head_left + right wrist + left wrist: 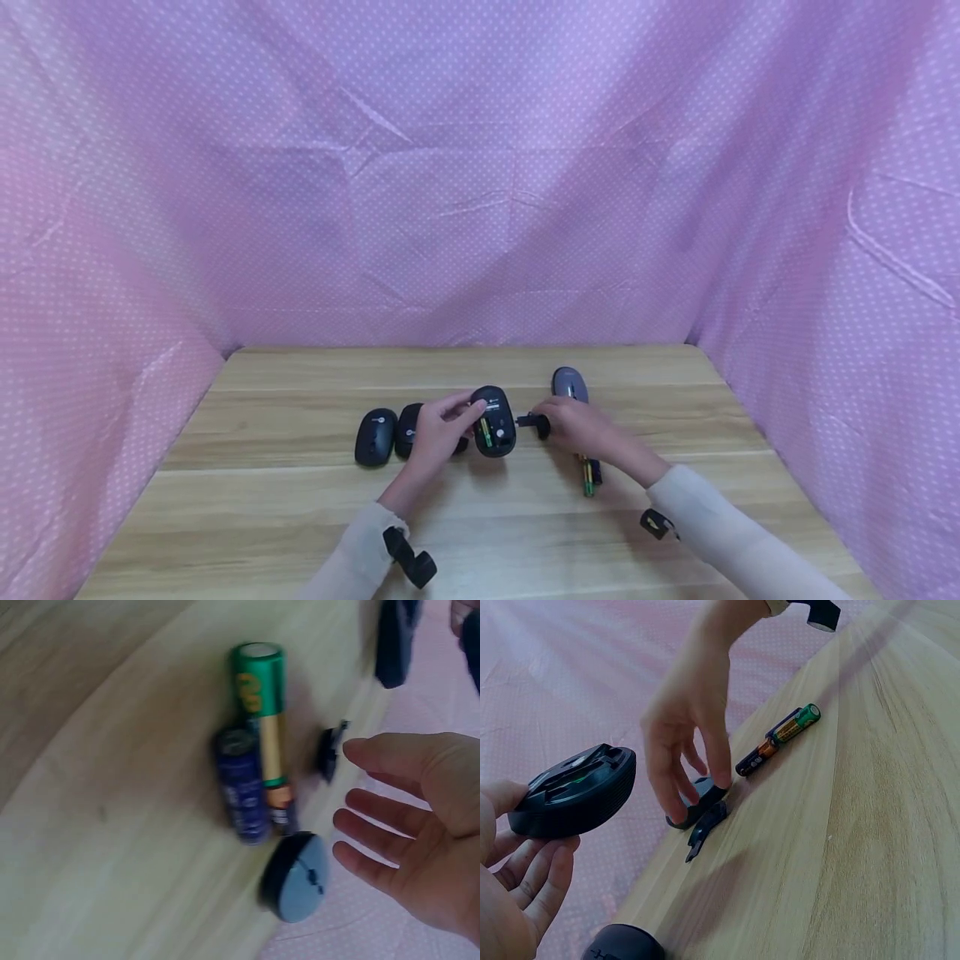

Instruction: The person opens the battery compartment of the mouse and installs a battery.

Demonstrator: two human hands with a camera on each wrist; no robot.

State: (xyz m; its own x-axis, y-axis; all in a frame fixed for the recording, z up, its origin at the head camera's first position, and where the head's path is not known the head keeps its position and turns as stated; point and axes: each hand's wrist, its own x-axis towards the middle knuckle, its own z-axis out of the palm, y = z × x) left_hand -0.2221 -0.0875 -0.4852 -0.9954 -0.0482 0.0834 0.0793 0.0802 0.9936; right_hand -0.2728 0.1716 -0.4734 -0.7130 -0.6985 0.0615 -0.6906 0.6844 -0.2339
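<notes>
My left hand (437, 432) holds a black computer mouse (498, 407) above the table, its underside turned up. In the uncovered battery slot lies a green and gold battery (486, 432). My right hand (420, 817) has its fingers spread loosely with nothing between them. Just below its fingertips, in the left wrist view, a black battery cover (707, 825) rests on the table. A grey mouse (567, 382) lies behind that hand. Nearer to me are a green and gold battery (261, 697) and a dark blue battery (241, 787), side by side, with an orange-banded battery (280, 801) close by.
Two more black mice lie left of the held one: the outer mouse (375, 437) in full view, the inner mouse (406, 428) partly hidden by my left hand. The wooden table (285, 500) ends at a pink dotted curtain (480, 250) on three sides.
</notes>
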